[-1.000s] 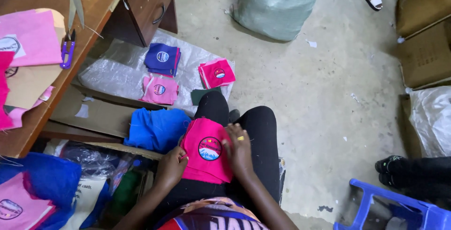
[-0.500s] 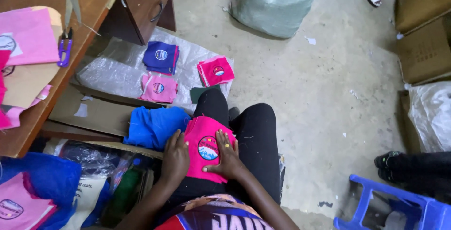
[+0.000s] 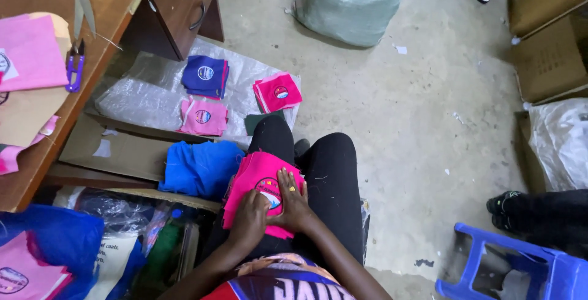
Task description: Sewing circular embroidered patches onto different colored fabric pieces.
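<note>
Hot-pink fabric pieces in a stack [image 3: 257, 183], the top one bearing a round printed badge, lie on your lap, resting across your left thigh, with both hands laid on them. Your left hand [image 3: 250, 215] presses flat on the near part of the stack, fingers curled down on the cloth rather than pinching it; your right hand [image 3: 293, 201] lies open and spread across the badge, palm down, holding nothing up. To square the stack well, keep the left palm as the anchor and smooth outward with the right so the edges line up. Just left of your knee sits a crumpled bright-blue cloth [image 3: 199, 168]. Farther off, on a clear plastic sheet [image 3: 131, 94] spread over the concrete floor, lie three small sorted piles: dark-blue pieces [image 3: 205, 76], pale-pink pieces [image 3: 203, 117] and hot-pink pieces [image 3: 277, 92]. Keep them apart. A wooden table [image 3: 43, 153] at left carries purple-handled scissors [image 3: 78, 30]; a blue plastic stool [image 3: 520, 272] stands near right.
</note>
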